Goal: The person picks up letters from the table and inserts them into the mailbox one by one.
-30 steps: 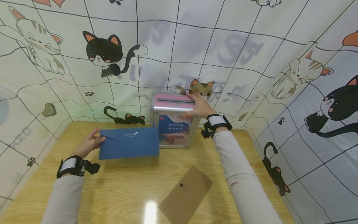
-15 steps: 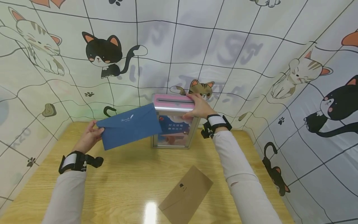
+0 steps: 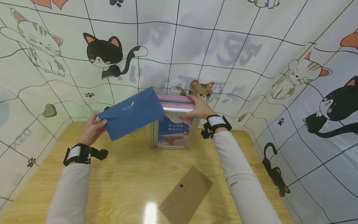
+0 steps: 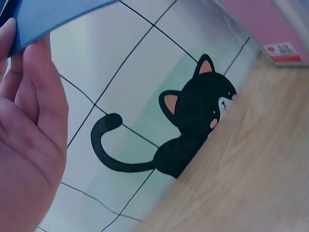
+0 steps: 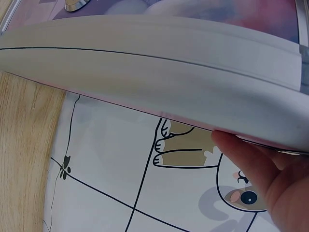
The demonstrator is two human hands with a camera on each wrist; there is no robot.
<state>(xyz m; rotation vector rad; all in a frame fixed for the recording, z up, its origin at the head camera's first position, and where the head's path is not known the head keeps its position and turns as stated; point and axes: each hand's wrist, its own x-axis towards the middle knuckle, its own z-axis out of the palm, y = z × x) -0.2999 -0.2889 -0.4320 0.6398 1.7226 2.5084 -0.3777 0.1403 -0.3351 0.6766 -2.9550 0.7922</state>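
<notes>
My left hand (image 3: 94,129) pinches a blue envelope (image 3: 134,113) by its left end. The envelope is held in the air, tilted with its right end higher. That right end covers the top left corner of a pink and silver slotted letter box (image 3: 175,108). Whether the two touch I cannot tell. My right hand (image 3: 202,107) grips the top right corner of the box, thumb at the front. In the left wrist view, the fingers (image 4: 46,72) and thumb hold the envelope (image 4: 63,21) near its corner. The right wrist view shows the hand (image 5: 282,188) against the box's edge (image 5: 154,72).
A brown envelope (image 3: 185,195) lies on the wooden table (image 3: 126,183) at the front, right of the middle. Behind the box hangs a white cloth (image 3: 156,40) printed with cats and grid lines. It also runs along both sides.
My left hand has lifted the blue envelope from low in front of the box to the level of its top, tilting its right end up. My right hand stays on the box.
</notes>
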